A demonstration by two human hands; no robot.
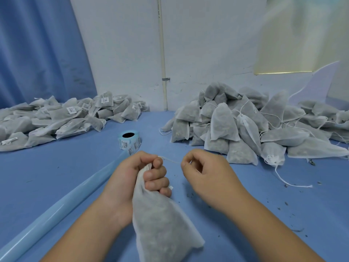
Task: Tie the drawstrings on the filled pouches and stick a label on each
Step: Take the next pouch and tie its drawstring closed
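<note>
Left hand (136,178) clenches the pouch (162,227) at its hidden neck (bottom cropped), right hand (205,173) pinching the drawstring (171,160).

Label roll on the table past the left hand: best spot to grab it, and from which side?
Pinch the label roll across its outer curved wall, coming from above. It lies flat with the core hole facing up, so the wall is exposed and nothing covers the top. Avoid its near side, where the loose label strip runs off toward the left hand.
</note>
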